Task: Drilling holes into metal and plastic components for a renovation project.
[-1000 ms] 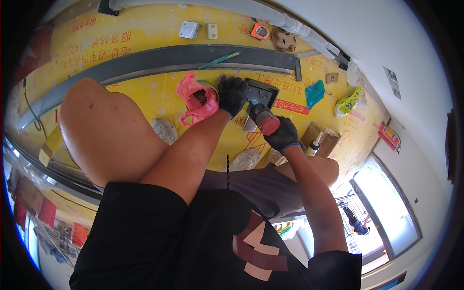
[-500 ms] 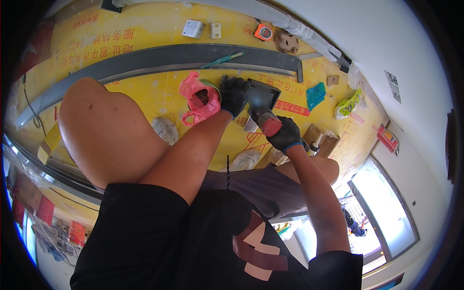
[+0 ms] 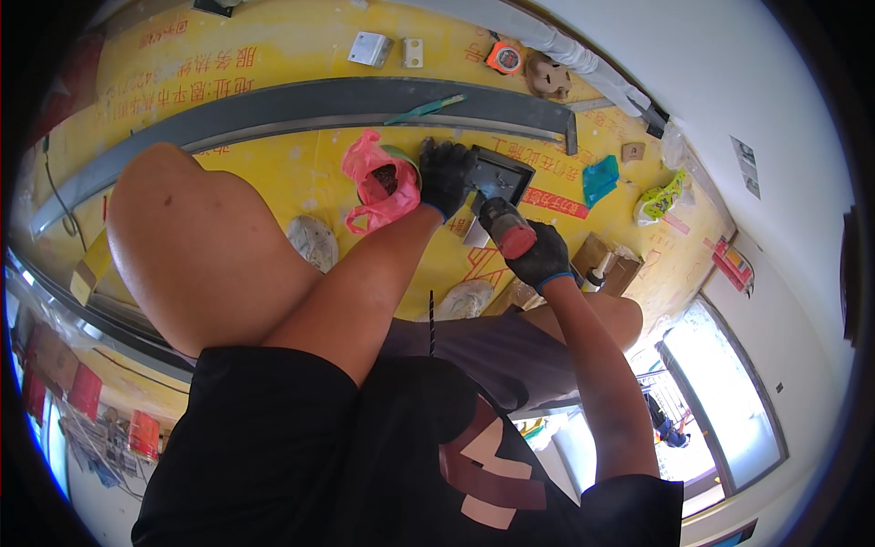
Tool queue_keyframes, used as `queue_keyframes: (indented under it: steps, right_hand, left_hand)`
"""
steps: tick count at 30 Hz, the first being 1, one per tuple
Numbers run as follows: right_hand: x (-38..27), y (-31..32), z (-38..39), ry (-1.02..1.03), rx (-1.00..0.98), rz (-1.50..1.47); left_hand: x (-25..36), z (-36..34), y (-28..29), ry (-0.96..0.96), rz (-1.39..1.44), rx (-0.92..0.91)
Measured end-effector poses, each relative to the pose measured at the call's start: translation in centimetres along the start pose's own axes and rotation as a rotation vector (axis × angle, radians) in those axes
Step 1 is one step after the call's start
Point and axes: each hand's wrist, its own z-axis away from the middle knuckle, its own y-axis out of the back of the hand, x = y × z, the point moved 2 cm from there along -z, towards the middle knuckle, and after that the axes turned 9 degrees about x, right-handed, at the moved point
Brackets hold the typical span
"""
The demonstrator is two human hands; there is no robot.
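Note:
Both my hands wear black gloves. My right hand grips a red and black power drill that points at a dark square metal box lying on the yellow floor sheet. My left hand presses on the left edge of that box. A pink plastic bag with small parts lies just left of my left hand. My bare knee fills the left of the view.
A long grey metal channel runs across the floor beyond the box. A green tool lies on it. White boxes, an orange tape measure, a blue bag, a cardboard box and a white wall are around.
The view has shifted slightly. My left hand has closed in on the box edge, and the drill stays against the box.

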Motion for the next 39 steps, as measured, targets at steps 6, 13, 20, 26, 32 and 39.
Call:
queue_keyframes:
  steps: [6,13,20,26,32,39]
  right_hand:
    - [-5.4,2.8,-0.3,0.02,-0.187,0.265]
    - [-4.3,1.9,-0.4,0.038,-0.177,0.209]
    - [-1.2,0.4,-0.3,-0.033,-0.102,-0.099]
    - [-6.5,3.8,-0.5,0.083,-0.142,0.249]
    - [-6.1,4.3,-0.7,0.061,-0.06,0.206]
    - [-5.8,3.8,-0.9,0.099,-0.026,0.168]
  left_hand:
    - [-1.2,0.8,0.3,0.001,-0.035,0.023]
    - [-1.1,0.7,0.3,0.004,-0.023,0.021]
    - [-0.3,0.3,0.1,-0.004,-0.03,0.007]
    - [-1.0,0.3,0.5,0.007,-0.032,0.002]
    - [-0.9,0.4,0.0,0.007,-0.024,0.024]
    - [-1.0,0.4,-0.1,0.004,-0.013,0.057]
